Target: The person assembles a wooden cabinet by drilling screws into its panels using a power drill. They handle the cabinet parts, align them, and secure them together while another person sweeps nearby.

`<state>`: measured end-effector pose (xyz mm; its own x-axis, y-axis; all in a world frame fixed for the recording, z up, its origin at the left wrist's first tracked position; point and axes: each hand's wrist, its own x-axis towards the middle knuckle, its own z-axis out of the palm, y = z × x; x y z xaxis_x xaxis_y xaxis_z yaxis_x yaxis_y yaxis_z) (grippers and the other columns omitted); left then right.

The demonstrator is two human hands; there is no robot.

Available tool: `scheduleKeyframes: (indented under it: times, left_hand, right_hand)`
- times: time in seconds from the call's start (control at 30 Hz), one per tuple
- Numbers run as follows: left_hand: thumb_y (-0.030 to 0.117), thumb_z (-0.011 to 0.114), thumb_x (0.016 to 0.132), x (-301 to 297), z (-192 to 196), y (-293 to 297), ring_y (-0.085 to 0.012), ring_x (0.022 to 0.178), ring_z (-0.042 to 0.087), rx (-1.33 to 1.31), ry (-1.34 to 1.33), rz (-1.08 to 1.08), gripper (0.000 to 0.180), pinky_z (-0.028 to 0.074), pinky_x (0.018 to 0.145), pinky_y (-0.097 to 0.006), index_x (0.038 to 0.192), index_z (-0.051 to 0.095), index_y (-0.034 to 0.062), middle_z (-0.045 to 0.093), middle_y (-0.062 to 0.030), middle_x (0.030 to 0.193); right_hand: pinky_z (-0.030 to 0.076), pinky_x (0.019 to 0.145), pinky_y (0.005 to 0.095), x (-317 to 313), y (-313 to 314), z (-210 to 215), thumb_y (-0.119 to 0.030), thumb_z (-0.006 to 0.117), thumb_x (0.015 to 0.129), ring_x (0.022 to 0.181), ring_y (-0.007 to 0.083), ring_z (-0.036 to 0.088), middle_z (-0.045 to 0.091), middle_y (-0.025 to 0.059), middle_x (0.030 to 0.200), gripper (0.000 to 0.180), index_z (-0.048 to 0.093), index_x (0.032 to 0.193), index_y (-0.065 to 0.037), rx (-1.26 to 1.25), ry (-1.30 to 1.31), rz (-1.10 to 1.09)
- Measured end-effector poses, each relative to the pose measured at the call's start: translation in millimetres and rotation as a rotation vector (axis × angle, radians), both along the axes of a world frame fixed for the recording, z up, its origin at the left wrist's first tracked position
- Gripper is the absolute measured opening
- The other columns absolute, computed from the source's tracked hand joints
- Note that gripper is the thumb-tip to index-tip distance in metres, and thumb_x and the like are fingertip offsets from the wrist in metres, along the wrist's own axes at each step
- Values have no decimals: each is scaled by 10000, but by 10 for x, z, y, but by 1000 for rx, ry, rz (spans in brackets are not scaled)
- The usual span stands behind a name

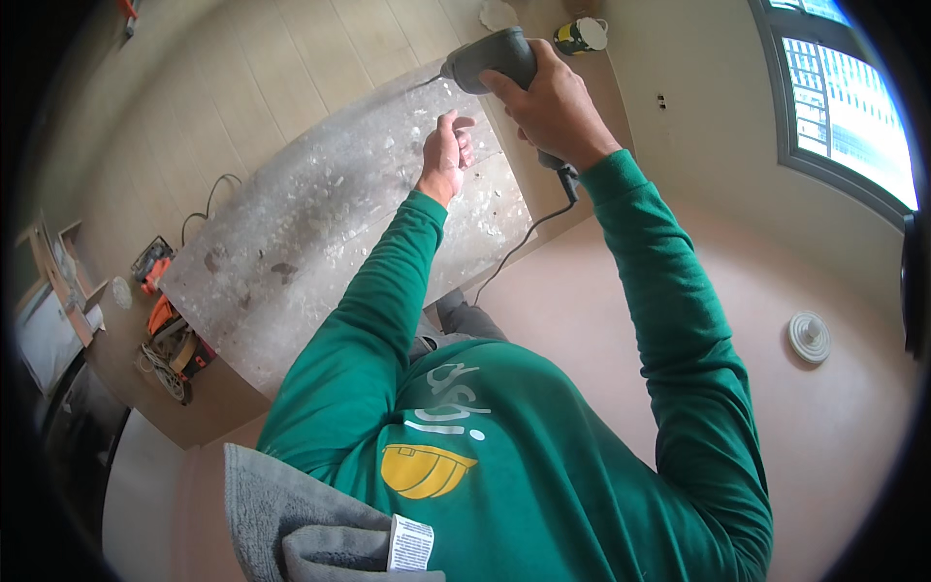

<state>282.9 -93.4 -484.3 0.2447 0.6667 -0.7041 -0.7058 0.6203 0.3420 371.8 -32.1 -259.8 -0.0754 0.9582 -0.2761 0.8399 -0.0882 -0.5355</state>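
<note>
In my right hand (567, 112) is a grey corded power drill (497, 60), its thin bit aimed left and its cable (524, 238) hanging from the handle. My right fingers wrap round the grip. Below and left of the drill, my left hand (446, 158) is raised with its fingers curled. Whatever it may hold is hidden in the curl. Both hands are over a grey board (320, 228) spattered with white paint. The bit's tip is near the board's far edge; I cannot tell whether it touches anything.
Orange and black power tools (175, 339) lie left of the board. A paint bucket (580, 36) stands at the far right by the wall, near a window (839, 102). A round white disc (809, 337) is on the pinkish surface at right. A grey towel (291, 524) hangs over my shoulder.
</note>
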Motion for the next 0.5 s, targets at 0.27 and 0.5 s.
scheduleKeyframes:
  times: [0.27,0.5]
  left_hand:
    - [376,558,998,-355,-626,131,-78,481,367,3,250,-22,338,309,433,-262,995,678,60,415,50,627]
    - [376,542,1008,-351,-620,173,-80,474,346,26,230,-71,356,294,430,-269,1011,681,48,386,55,608]
  right_hand:
    - [590,812,467,80,-142,26,-411,738,910,905,435,734,717,304,990,629,542,1277,61,-71,24,-49]
    - [604,572,395,94,100,178,-396,760,904,653,259,745,701,200,804,609,550,1258,52,-129,39,38]
